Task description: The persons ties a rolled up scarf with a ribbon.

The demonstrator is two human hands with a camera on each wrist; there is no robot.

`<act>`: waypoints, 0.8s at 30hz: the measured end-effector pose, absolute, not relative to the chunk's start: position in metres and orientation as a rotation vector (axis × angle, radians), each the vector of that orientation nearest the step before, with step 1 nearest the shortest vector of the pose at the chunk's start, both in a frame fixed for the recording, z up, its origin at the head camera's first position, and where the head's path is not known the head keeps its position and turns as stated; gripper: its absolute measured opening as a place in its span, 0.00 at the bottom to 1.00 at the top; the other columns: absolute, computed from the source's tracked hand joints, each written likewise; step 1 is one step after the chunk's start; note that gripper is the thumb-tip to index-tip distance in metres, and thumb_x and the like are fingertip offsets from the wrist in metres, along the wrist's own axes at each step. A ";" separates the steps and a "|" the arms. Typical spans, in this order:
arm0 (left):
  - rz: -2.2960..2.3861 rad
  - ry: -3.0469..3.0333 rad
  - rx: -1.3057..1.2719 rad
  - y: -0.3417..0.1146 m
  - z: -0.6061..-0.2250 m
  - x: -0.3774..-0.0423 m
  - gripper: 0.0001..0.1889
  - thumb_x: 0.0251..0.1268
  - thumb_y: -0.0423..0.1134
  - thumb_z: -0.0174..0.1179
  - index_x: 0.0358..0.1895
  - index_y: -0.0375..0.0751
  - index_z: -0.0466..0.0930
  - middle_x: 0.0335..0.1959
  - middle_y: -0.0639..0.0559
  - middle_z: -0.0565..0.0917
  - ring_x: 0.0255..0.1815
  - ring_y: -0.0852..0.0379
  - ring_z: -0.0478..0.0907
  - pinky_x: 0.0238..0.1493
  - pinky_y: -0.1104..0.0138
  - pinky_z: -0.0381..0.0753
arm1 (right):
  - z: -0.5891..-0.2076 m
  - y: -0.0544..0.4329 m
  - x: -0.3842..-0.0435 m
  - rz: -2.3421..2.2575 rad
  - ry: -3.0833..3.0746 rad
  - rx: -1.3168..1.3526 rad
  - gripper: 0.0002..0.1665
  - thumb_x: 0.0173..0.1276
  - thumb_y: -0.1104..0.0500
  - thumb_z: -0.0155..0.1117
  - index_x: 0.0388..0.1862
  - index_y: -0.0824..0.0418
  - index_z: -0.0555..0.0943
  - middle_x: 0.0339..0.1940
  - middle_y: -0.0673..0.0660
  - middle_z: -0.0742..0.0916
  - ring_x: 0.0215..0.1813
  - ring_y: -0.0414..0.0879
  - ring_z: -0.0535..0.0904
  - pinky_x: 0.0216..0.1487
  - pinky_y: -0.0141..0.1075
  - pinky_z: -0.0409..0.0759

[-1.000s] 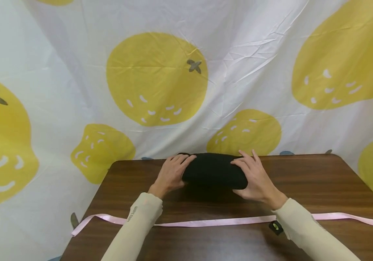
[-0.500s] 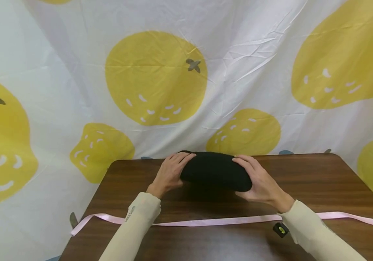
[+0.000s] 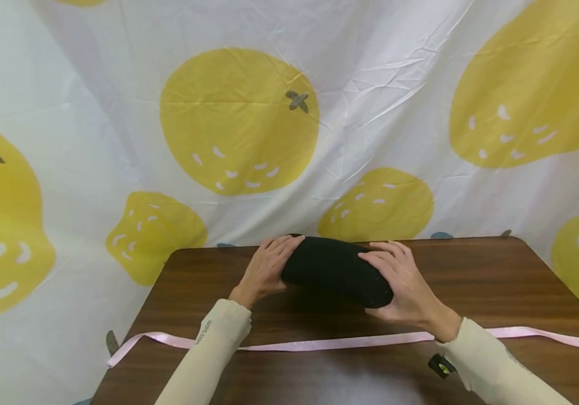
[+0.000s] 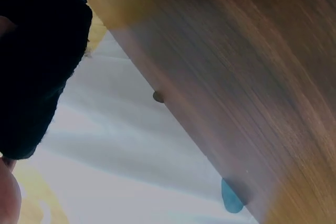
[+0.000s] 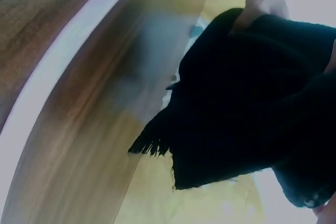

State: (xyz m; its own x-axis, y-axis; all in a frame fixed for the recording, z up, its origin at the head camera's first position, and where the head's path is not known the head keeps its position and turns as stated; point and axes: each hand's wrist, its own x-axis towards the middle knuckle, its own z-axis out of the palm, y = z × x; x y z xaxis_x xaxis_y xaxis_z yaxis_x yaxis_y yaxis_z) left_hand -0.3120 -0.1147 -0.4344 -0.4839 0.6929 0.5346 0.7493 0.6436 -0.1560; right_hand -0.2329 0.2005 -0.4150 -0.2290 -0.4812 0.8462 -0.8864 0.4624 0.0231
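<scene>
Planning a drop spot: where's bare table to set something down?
Table bare: right of right hand, between pink ribbon and back edge; near side of ribbon, between left sleeve and right sleeve; smaller patch from left hand to left edge, behind ribbon. Crowded: back middle, both hands gripping black cloth.

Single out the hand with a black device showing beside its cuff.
The right hand: the black device shows beside its cuff; the left hand, also gripping the black cloth, shows none.

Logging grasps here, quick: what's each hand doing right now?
Left hand: holding one end of the black cloth.
Right hand: holding its other end.
</scene>
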 end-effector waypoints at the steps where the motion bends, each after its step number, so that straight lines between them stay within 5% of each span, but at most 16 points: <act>1: -0.132 -2.295 -1.126 -0.114 -0.434 -0.312 0.57 0.30 0.42 0.80 0.73 0.40 0.61 0.66 0.48 0.75 0.68 0.49 0.70 0.69 0.55 0.67 | -0.415 0.200 -0.232 0.610 -1.866 1.153 0.44 0.52 0.39 0.66 0.59 0.70 0.77 0.51 0.64 0.83 0.60 0.65 0.73 0.65 0.58 0.59; 7: -0.144 -2.276 -1.172 -0.109 -0.433 -0.314 0.55 0.27 0.39 0.80 0.71 0.39 0.65 0.67 0.46 0.74 0.69 0.48 0.70 0.70 0.56 0.67 | -0.414 0.200 -0.222 0.609 -1.878 1.197 0.40 0.51 0.42 0.68 0.57 0.68 0.79 0.51 0.64 0.82 0.65 0.62 0.73 0.76 0.46 0.56; 11: -0.127 -2.291 -1.186 -0.107 -0.434 -0.314 0.56 0.26 0.39 0.81 0.71 0.40 0.64 0.69 0.46 0.73 0.70 0.49 0.68 0.71 0.57 0.66 | -0.413 0.201 -0.214 0.507 -1.932 1.156 0.38 0.59 0.37 0.58 0.57 0.65 0.79 0.56 0.65 0.81 0.58 0.61 0.79 0.57 0.46 0.79; 15: -0.133 -2.312 -1.193 -0.103 -0.435 -0.315 0.56 0.28 0.40 0.82 0.72 0.42 0.64 0.70 0.46 0.72 0.72 0.49 0.67 0.71 0.56 0.65 | -0.412 0.201 -0.207 0.450 -1.986 1.162 0.38 0.61 0.36 0.58 0.58 0.64 0.79 0.62 0.67 0.79 0.58 0.60 0.80 0.45 0.53 0.82; 20: -0.154 -2.330 -1.209 -0.099 -0.436 -0.315 0.58 0.28 0.43 0.84 0.72 0.43 0.64 0.71 0.46 0.70 0.73 0.49 0.66 0.72 0.55 0.64 | -0.412 0.199 -0.196 0.347 -2.056 1.166 0.49 0.41 0.39 0.79 0.60 0.63 0.78 0.64 0.66 0.79 0.61 0.61 0.78 0.47 0.52 0.83; 24: -0.144 -2.347 -1.222 -0.096 -0.439 -0.312 0.60 0.26 0.47 0.87 0.72 0.45 0.63 0.72 0.46 0.69 0.73 0.49 0.65 0.72 0.55 0.63 | -0.413 0.195 -0.184 0.249 -2.076 1.167 0.58 0.30 0.40 0.86 0.62 0.62 0.76 0.63 0.65 0.80 0.59 0.61 0.80 0.43 0.50 0.85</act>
State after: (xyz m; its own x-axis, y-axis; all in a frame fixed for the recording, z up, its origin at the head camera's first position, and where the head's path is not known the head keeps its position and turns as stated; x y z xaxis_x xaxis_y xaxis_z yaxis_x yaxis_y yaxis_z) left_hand -0.3123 -0.0963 -0.4387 -0.4815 0.7428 0.4652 0.7942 0.5943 -0.1270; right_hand -0.1835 0.1947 -0.4133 -0.3216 -0.6617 0.6773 -0.8033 0.5693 0.1749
